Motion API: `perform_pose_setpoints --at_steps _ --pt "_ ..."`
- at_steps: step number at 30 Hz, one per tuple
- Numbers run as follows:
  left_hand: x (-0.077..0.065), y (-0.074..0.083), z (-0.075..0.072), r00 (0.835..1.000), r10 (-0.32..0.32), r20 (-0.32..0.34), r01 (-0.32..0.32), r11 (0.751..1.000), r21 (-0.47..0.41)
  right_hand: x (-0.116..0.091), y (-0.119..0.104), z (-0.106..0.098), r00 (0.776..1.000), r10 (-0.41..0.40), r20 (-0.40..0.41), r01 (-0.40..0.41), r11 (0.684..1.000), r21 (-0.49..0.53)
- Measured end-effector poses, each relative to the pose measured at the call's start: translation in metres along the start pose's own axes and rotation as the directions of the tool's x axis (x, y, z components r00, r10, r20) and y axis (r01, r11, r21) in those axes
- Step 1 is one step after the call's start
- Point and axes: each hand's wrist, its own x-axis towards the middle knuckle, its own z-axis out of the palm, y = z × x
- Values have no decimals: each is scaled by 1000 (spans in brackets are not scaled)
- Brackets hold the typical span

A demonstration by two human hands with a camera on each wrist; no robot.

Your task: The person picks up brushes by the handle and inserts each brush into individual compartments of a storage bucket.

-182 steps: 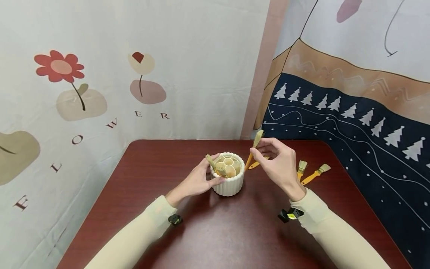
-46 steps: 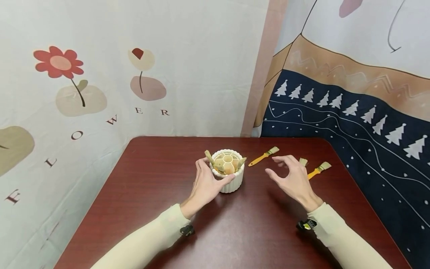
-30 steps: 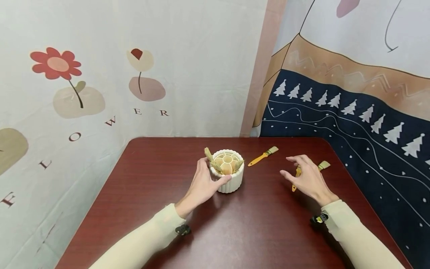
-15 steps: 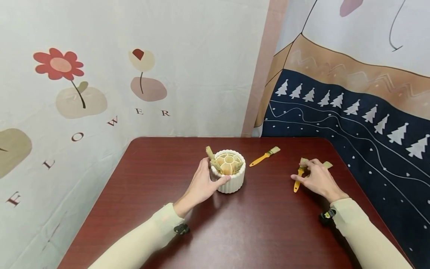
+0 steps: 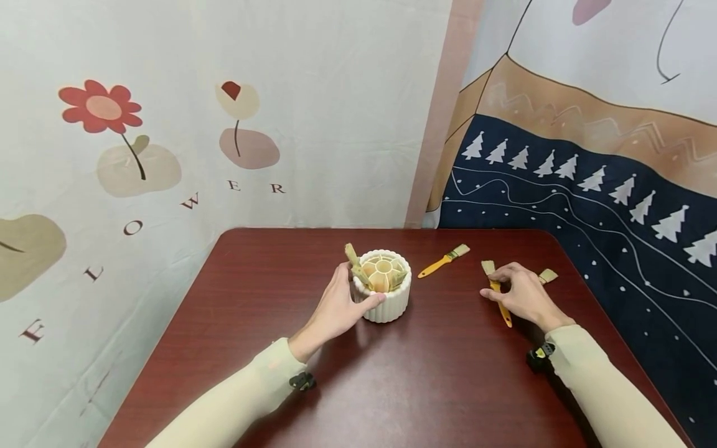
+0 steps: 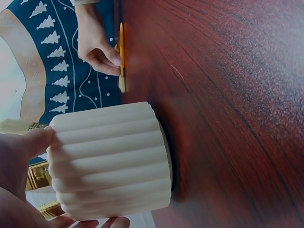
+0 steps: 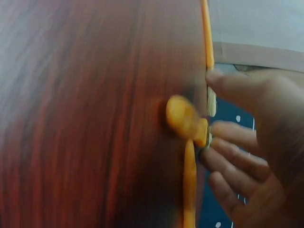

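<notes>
A white ribbed pot [image 5: 392,306] with a round divided insert stands upright on the table. My left hand [image 5: 340,302] grips its left side, thumb across the front wall; the left wrist view shows that ribbed wall close up. Brush bristles [image 5: 360,272] stick up at the pot's left, with more bristles [image 5: 398,278] at its right; their handles are hidden inside. On the right, my right hand [image 5: 526,295] bends over a yellow-handled paintbrush [image 5: 504,314] lying on the table. In the right wrist view its fingertips touch the brush [image 7: 180,116], while the thumb stays apart from the fingers.
Another yellow paintbrush [image 5: 435,267] lies between pot and right hand, bristles pointing away. Behind the right hand show the bristles of one more brush [image 5: 548,275]. Printed cloths [image 5: 336,124] hang along the back and right of the dark red table [image 5: 263,267].
My right hand let go of a brush at the pot and moved right to the brushes there. The brush under it has swung, bristles leftward, handle end rightward. The left hand keeps gripping the pot.
</notes>
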Motion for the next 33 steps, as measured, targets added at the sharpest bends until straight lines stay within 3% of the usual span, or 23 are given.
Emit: perform_pose_setpoints --at_steps 11,33 --pt "1 1 -1 1000 4 13 -4 1000 1 10 -4 3 991 113 -69 -115 993 -30" --pt "1 1 -3 1000 2 22 -2 1000 13 13 -19 8 973 164 -165 -158 986 48"
